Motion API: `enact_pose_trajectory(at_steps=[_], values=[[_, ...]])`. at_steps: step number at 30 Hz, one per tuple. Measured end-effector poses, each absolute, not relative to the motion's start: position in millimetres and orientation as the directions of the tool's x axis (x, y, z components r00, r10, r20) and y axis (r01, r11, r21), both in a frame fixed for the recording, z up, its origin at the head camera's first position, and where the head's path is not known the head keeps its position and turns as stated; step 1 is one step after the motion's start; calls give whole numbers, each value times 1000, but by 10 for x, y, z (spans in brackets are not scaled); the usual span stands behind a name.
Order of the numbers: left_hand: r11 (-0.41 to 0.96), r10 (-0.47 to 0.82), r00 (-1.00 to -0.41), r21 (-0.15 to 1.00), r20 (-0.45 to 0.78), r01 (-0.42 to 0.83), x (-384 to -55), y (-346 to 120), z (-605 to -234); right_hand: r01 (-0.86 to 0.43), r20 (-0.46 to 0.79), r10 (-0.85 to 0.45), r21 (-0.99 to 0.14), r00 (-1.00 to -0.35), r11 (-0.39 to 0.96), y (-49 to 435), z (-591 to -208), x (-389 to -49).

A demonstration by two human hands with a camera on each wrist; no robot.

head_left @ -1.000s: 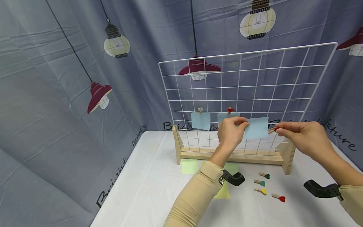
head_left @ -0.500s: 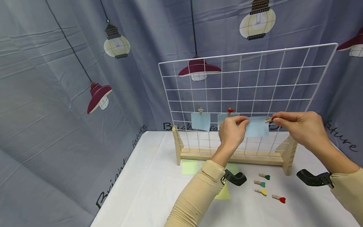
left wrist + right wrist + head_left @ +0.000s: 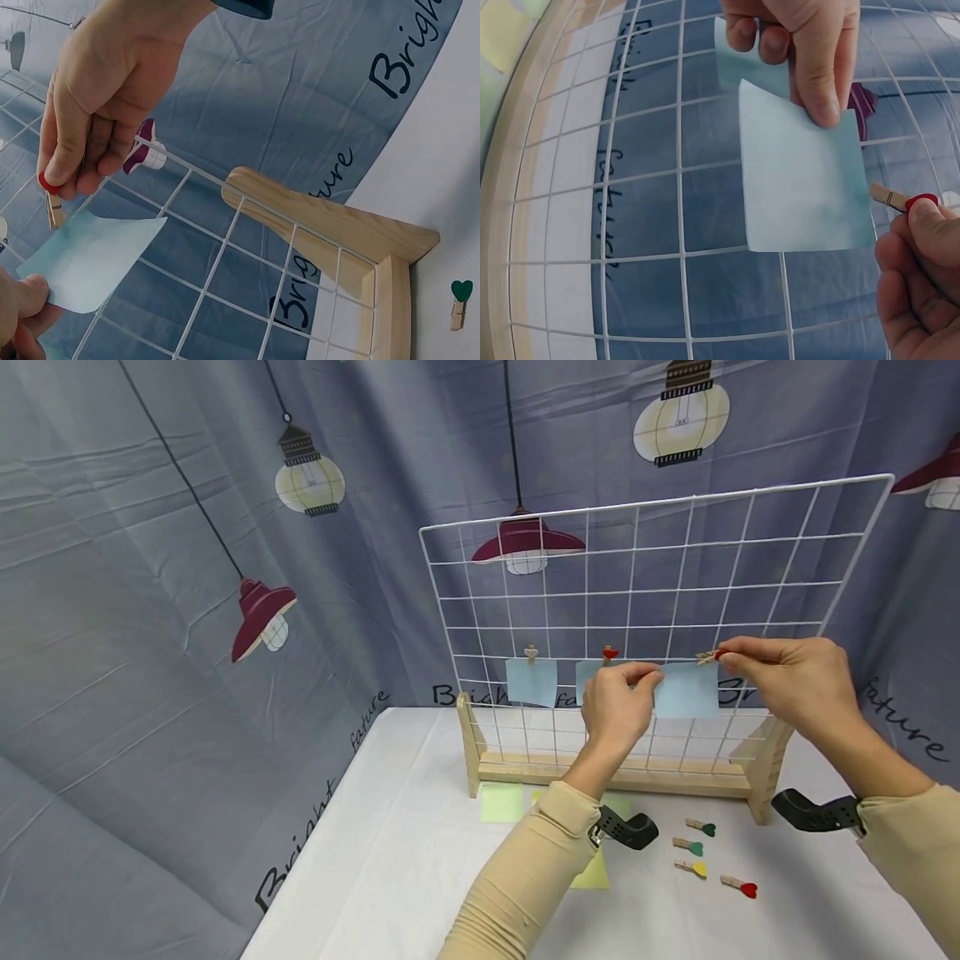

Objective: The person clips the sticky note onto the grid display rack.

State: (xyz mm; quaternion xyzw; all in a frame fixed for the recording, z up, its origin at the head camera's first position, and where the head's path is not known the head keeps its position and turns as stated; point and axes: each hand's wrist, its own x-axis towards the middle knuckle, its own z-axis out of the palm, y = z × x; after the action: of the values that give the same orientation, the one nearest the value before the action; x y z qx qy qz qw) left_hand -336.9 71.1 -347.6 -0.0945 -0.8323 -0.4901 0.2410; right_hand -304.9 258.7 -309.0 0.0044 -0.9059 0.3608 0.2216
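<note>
My left hand pinches a light blue paper note by its left edge, in front of the white wire grid. The right hand holds a small wooden clothespin with a red heart between thumb and fingers. In the head view that clothespin is at the note's upper right corner; the right wrist view shows its tip close beside the note's edge. Two more blue notes hang from the grid, the left one under a white-heart clothespin, the other partly hidden behind my left hand under a red-heart clothespin.
The grid stands in a wooden base on a white-covered table. Several heart clothespins lie at front right, among them a yellow one and a red one. A pale green note and a yellow note lie partly under my left forearm.
My right hand has moved up and slightly left, bringing the clothespin from the note's lower right side to its upper right corner. The left hand and note have shifted slightly up and right.
</note>
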Motion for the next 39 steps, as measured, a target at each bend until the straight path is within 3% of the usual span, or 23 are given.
enact_pose_trajectory(at_steps=[25,39], values=[[510,-97,-849,759,519,405,-3410,719,-3491,-332,554,0,-500,-833,800,2364,-3060,-3086],[524,-105,-847,753,522,399,-3365,697,-3505,-394,679,-46,-368,-732,842,2326,-3098,-3046]])
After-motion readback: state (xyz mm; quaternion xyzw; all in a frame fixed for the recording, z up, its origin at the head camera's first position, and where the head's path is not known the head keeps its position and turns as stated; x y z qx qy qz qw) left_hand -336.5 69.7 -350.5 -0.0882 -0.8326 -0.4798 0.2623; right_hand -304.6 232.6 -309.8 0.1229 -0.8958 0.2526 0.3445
